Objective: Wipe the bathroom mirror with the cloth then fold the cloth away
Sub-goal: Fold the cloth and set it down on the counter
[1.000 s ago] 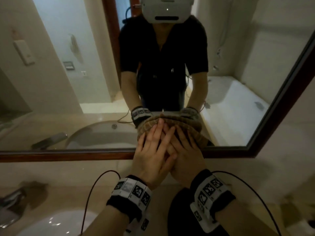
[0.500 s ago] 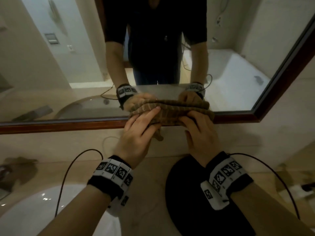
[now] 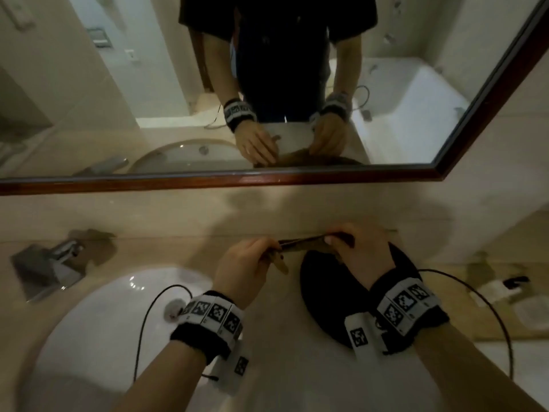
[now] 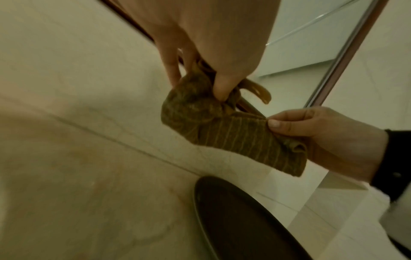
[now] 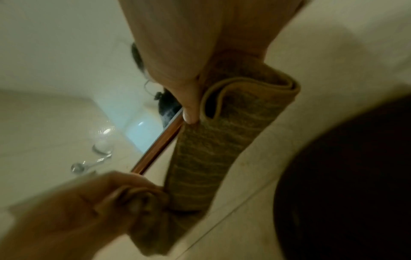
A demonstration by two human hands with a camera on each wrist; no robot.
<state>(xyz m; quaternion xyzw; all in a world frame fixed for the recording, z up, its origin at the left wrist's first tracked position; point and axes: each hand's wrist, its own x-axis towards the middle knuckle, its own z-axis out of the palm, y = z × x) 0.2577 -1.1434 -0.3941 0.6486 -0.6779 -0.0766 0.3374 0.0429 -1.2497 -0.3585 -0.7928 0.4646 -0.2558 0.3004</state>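
The brown striped cloth (image 3: 300, 244) hangs folded between my two hands above the counter, well below the mirror (image 3: 148, 84). My left hand (image 3: 246, 263) pinches the cloth's left end, bunched under thumb and fingers (image 4: 195, 88). My right hand (image 3: 353, 251) pinches the right end, thumb on top (image 4: 284, 126). In the right wrist view the cloth (image 5: 213, 140) shows a doubled, rolled edge beside my thumb. The mirror's wooden frame (image 3: 267, 179) runs across above both hands.
A black round tray (image 3: 323, 295) lies on the beige counter under my right hand. A white basin (image 3: 104, 337) sits at lower left with a chrome tap (image 3: 50, 263) behind it. Small toiletries (image 3: 511, 286) lie at the far right. Wrist cables trail from both arms.
Both hands have come off the mirror glass and dropped toward the counter, carrying the cloth. They went from pressing it flat to pinching its two ends.
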